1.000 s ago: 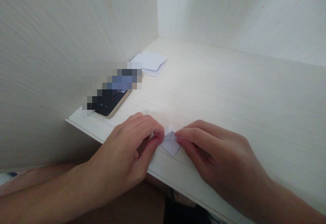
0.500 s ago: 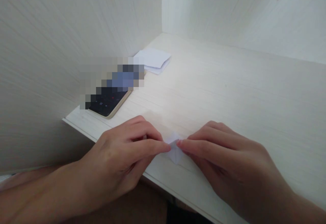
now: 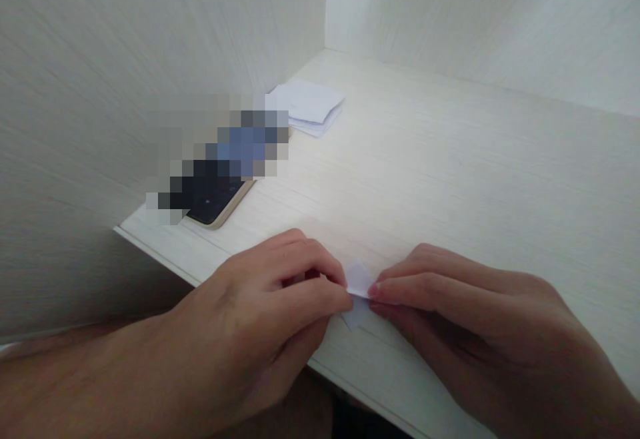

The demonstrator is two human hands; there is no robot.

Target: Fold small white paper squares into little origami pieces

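Observation:
A small folded piece of white paper (image 3: 359, 279) is pinched between both hands, low over the desk near its front edge. My left hand (image 3: 280, 299) is closed on the paper's left side, thumb and fingertips pressed together. On its right side, my right hand (image 3: 450, 319) grips it the same way, the fingertips a short gap from those of the left. A flat crease runs across the paper between the fingers, with one part standing up behind and a pointed part hanging in front. The fingers hide its side edges.
A phone in a beige case (image 3: 220, 209) lies on the left of the pale wood-grain desk (image 3: 450, 179), its upper part pixelated. Behind it rests a small stack of folded white paper (image 3: 313, 102). Panels rise at the left and back. The desk's front edge runs diagonally below my hands.
Both hands and the paper have shifted slightly right in the view. The paper's middle, earlier a raised point, now shows a flatter horizontal fold. The view has tilted a little.

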